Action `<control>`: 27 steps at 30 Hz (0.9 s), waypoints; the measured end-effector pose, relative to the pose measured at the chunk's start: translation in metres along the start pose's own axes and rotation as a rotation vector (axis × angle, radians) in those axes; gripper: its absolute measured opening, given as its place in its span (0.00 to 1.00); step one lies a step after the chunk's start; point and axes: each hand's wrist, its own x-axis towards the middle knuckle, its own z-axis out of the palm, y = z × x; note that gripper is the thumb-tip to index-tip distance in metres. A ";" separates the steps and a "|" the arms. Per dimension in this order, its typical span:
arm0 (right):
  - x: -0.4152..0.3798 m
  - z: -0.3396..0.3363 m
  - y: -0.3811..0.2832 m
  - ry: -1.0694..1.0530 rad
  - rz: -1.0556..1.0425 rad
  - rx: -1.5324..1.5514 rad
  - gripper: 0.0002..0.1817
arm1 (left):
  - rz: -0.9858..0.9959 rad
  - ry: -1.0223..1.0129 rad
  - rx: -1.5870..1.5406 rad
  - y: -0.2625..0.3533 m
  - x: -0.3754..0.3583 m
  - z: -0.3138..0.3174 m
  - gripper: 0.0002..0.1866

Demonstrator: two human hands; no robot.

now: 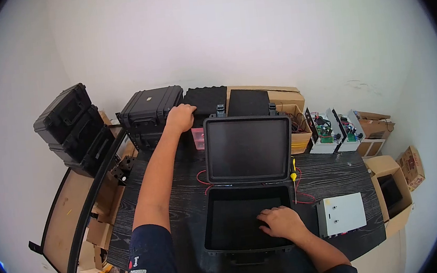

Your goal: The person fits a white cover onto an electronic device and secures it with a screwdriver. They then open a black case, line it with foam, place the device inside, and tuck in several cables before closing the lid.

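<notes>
**Open case on the bench: one hand inside, one reaching back for foam**

Black hard-shell plastic case [249, 196] set near the front edge of the dark wood-grain table [333, 175], lid raised upright at the far side, hinge line running left to right. Opening faces up and toward the wearer; latch side nearest the body. Long axis of the tray across the table, parallel to its front edge.

Right hand [282, 221] resting inside the tray, palm down, fingers spread flat on the dark floor of the case; gripping nothing, just pressing or steadying. Left hand [180, 117] stretched far back and left, fingers curled over the near corner of a black egg-crate foam pad [206, 100] lying just beside a closed black hard case [150, 110]. Grasp looks begun; whether fully closed, cannot tell.

Step in hand, as judged: fetching the foam insert while holding the case still. Next move likely calls for lifting the pad clear of the raised lid, turning it to match the tray's long axis, and shifting the right hand out before seating.

Nearby: red wire [304, 196] trailing at the case's right side, yellow-handled probe [294, 175] by the lid corner, grey metal box [341, 214] just right of the case, stacked black cases [73, 130] far left, cardboard boxes [284, 104] behind.
</notes>
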 end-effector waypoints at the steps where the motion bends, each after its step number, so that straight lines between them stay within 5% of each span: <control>1: 0.000 -0.002 -0.001 -0.008 0.003 -0.005 0.19 | -0.039 0.045 -0.001 0.003 0.002 -0.002 0.15; 9: 0.000 -0.003 -0.002 0.008 0.008 -0.011 0.19 | -0.438 0.588 -0.329 0.026 0.027 -0.037 0.14; 12: 0.000 -0.012 -0.007 -0.021 0.032 -0.012 0.19 | -0.435 0.726 -0.553 0.037 0.026 -0.073 0.13; 15: 0.003 -0.011 0.001 0.296 -0.128 0.140 0.18 | -0.176 0.953 -0.813 0.045 0.018 -0.088 0.16; 19: 0.002 -0.031 0.001 0.899 -0.084 0.384 0.19 | -0.040 0.909 -1.089 0.083 -0.033 -0.103 0.19; 22: 0.002 -0.021 0.015 1.280 -0.061 0.275 0.22 | 0.097 0.782 -1.117 0.103 -0.080 -0.095 0.20; 27: 0.016 -0.008 0.026 1.379 -0.076 0.128 0.28 | 0.222 0.534 -1.089 0.131 -0.137 -0.077 0.18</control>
